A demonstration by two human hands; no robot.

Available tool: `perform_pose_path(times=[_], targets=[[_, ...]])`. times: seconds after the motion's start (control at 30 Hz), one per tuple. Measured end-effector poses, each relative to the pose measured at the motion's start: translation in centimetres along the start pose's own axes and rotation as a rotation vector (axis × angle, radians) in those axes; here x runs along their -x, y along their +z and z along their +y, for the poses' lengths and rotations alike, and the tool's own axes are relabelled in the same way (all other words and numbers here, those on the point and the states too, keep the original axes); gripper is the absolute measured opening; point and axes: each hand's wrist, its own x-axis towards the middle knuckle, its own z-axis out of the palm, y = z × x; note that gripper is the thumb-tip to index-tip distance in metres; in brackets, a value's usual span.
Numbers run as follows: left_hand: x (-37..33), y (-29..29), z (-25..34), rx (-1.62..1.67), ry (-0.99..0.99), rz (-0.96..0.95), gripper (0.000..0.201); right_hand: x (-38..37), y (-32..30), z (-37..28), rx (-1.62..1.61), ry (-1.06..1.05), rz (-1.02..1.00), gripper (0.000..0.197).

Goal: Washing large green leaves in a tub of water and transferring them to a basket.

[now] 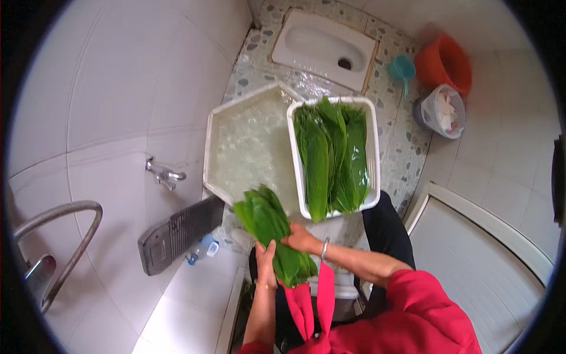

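Looks like tidying the leaf bundle (263,216), left hand (266,264) and right hand (302,238) clamped on it. Next move probably needs even pressure

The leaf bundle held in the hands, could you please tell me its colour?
The leaf bundle is green, best seen in the head view.

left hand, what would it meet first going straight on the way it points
The left hand would first meet the green leaves it grips; beyond them, probably the white basin of water, though depth is unclear.
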Motion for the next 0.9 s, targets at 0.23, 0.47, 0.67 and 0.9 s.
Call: perform_pose_path(times=[0.23, 0.47, 0.67, 0.9], targets=[[-0.7, 4.8, 8.1, -0.394, 0.635, 0.224, 0.047, 2.5, -2.3, -10.6, -0.012, -0.509, 0.182, 0.049], [-1.7, -5.0, -4.5, -0.142, -0.012, -0.086, 0.044, 1.3, 0.5, 1.3, -0.181, 0.121, -0.002, 0.038], [3.7, 8.5, -1.3, -0.287, 0.347, -0.003, 0.045, 9.4, -5.4, 1.0, -0.316, -0.230, 0.197, 0.054], [-7.4, 16.9, -3.5, -0.574, 0.375, -0.193, 0.052, 4.4, -17.0, 3.9, -0.265, -0.359, 0.438, 0.056]])
